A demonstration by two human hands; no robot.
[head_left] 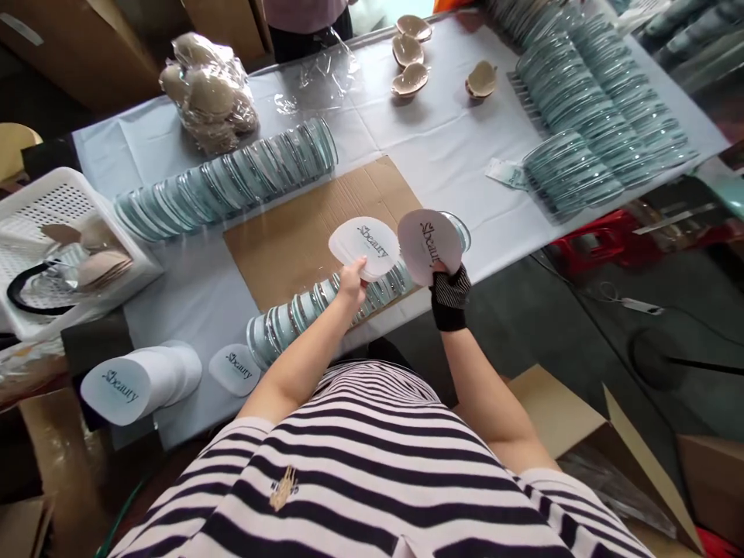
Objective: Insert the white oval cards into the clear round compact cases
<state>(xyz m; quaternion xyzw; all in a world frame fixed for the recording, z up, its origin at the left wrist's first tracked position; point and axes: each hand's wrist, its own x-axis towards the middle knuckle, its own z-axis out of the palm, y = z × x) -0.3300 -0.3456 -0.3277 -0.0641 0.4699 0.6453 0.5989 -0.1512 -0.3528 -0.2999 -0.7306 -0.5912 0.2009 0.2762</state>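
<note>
My left hand (352, 285) pinches a small set of white rounded cards (365, 237) printed with "beauty". In my right hand (451, 288), which wears a dark fingerless glove, is another rounded "beauty" card (414, 244), greyer in the shade. The two hands are side by side, their cards almost touching. A clear rim (463, 230) shows behind the right card; whether that hand holds it too, I cannot tell. Beneath my left hand runs a row of clear bluish discs (291, 319) on edge, along a brown cardboard sheet (279, 252).
A longer disc row (232, 182) lies beyond the cardboard. Left are a white card stack (119, 391), a single card (235, 370) and a white basket (52, 194). Farther off are bagged beige pieces (209, 93), several shell-like dishes (408, 80), more disc rows (570, 93) and a person (308, 19).
</note>
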